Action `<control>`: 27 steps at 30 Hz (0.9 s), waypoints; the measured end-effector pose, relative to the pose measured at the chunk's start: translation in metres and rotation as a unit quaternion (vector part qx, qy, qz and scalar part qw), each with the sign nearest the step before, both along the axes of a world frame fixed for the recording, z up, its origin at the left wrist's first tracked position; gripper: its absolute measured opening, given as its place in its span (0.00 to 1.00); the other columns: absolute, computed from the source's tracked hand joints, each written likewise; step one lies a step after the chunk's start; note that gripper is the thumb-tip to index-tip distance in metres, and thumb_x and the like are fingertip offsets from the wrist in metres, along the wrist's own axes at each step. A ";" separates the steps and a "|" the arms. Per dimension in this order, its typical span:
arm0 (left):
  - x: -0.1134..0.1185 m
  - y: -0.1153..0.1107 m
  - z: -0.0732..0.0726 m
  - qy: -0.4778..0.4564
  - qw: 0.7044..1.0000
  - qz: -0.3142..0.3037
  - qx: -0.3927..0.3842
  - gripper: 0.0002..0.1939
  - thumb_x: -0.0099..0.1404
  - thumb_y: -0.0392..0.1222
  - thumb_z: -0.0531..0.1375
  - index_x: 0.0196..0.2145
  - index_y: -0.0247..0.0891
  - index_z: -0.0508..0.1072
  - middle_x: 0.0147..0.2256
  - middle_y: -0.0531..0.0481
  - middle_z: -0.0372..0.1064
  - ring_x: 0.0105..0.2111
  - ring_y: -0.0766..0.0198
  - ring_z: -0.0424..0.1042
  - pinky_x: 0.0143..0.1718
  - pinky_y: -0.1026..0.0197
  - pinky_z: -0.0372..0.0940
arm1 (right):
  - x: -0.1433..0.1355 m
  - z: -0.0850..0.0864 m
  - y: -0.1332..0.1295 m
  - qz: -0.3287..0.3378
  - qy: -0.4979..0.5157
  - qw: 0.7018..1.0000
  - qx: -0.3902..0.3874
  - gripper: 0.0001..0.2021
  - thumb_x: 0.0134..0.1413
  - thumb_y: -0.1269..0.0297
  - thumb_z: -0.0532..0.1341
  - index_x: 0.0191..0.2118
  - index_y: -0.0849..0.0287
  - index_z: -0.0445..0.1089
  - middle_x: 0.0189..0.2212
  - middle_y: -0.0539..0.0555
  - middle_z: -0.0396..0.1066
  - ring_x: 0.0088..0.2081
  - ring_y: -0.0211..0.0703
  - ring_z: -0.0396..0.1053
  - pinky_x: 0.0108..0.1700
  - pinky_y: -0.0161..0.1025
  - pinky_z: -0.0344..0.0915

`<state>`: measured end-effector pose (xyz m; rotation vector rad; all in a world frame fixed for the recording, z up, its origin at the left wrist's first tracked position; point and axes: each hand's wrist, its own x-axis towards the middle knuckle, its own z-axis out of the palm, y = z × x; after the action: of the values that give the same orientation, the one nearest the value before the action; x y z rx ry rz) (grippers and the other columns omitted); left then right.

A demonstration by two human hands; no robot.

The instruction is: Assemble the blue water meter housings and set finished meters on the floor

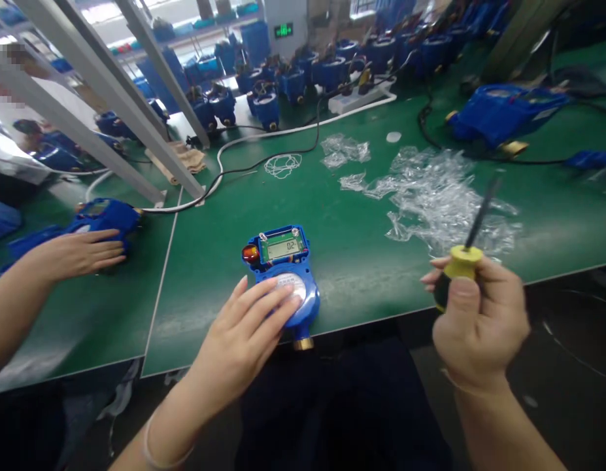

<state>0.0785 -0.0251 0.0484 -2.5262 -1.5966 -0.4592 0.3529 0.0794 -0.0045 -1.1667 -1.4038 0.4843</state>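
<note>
A blue meter [310, 294] lies on the green table near its front edge, its upper housing uncovered. Inside that housing show a green circuit board and a small display [283, 248]; a brass fitting [303, 343] points toward me. My left hand [248, 320] rests on the meter's round dial, fingers extended and somewhat apart, partly covering it. At the right, my right hand [479, 314] is wrapped round the yellow and black handle of a screwdriver [465, 256], raised off the table with its dark shaft pointing up and away.
Crumpled clear plastic [430, 196] spreads over the right of the green table [263, 209]. Another person's hand [77, 255] touches a blue meter [106, 216] at the left. Metal posts, cables, a power strip [356, 98] and several blue meters stand behind.
</note>
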 end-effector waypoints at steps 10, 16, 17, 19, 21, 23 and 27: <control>-0.014 0.050 0.063 0.082 0.987 -0.042 -0.128 0.19 0.62 0.51 0.65 0.44 0.36 0.69 0.40 0.45 0.76 0.40 0.54 0.77 0.41 0.55 0.71 | 0.007 -0.020 -0.076 0.214 0.015 0.937 -0.275 0.12 0.63 0.54 0.59 0.46 0.55 0.70 0.34 0.51 0.74 0.35 0.42 0.72 0.37 0.38 0.69; -0.009 0.092 0.097 0.124 0.944 0.014 -0.304 0.22 0.57 0.55 0.65 0.43 0.38 0.69 0.36 0.48 0.75 0.34 0.56 0.75 0.36 0.58 0.65 | 0.002 -0.019 -0.099 0.306 -0.004 0.895 -0.325 0.13 0.65 0.55 0.57 0.49 0.55 0.69 0.42 0.55 0.76 0.43 0.47 0.75 0.47 0.43 0.70; -0.006 0.095 0.098 0.129 0.940 0.018 -0.314 0.21 0.57 0.54 0.64 0.43 0.38 0.69 0.36 0.48 0.75 0.34 0.56 0.75 0.36 0.58 0.64 | 0.000 -0.018 -0.100 0.310 -0.005 0.893 -0.327 0.13 0.65 0.55 0.57 0.49 0.56 0.70 0.42 0.55 0.76 0.43 0.47 0.75 0.47 0.44 0.70; 0.000 0.099 0.098 0.139 0.938 0.025 -0.316 0.20 0.56 0.53 0.64 0.42 0.38 0.69 0.35 0.48 0.74 0.33 0.56 0.74 0.35 0.58 0.63 | -0.003 -0.018 -0.100 0.308 -0.008 0.895 -0.322 0.14 0.65 0.55 0.57 0.49 0.56 0.70 0.43 0.56 0.77 0.44 0.48 0.75 0.47 0.44 0.70; 0.004 0.099 0.098 0.147 0.938 0.031 -0.311 0.20 0.55 0.52 0.63 0.41 0.38 0.69 0.34 0.48 0.74 0.32 0.56 0.74 0.34 0.58 0.62 | -0.007 -0.019 -0.097 0.296 -0.008 0.902 -0.315 0.14 0.65 0.56 0.56 0.49 0.57 0.71 0.44 0.57 0.77 0.44 0.48 0.75 0.48 0.45 0.70; 0.006 0.098 0.097 0.150 0.939 0.035 -0.306 0.19 0.55 0.51 0.63 0.41 0.38 0.69 0.33 0.48 0.74 0.31 0.57 0.73 0.33 0.59 0.61 | -0.012 -0.020 -0.093 0.279 -0.009 0.911 -0.305 0.14 0.65 0.56 0.56 0.49 0.58 0.71 0.45 0.58 0.76 0.46 0.49 0.75 0.50 0.46 0.69; 0.007 0.095 0.098 0.151 0.941 0.044 -0.300 0.17 0.54 0.49 0.63 0.38 0.39 0.68 0.32 0.49 0.74 0.30 0.57 0.73 0.32 0.60 0.61 | -0.018 -0.015 -0.090 0.284 -0.016 0.924 -0.254 0.13 0.64 0.60 0.57 0.48 0.59 0.71 0.46 0.58 0.76 0.48 0.49 0.74 0.52 0.45 0.68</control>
<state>0.0858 0.0700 0.1461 -2.7108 -1.9237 0.4869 0.3346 -0.0110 -0.0198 -1.1512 -1.7001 1.3074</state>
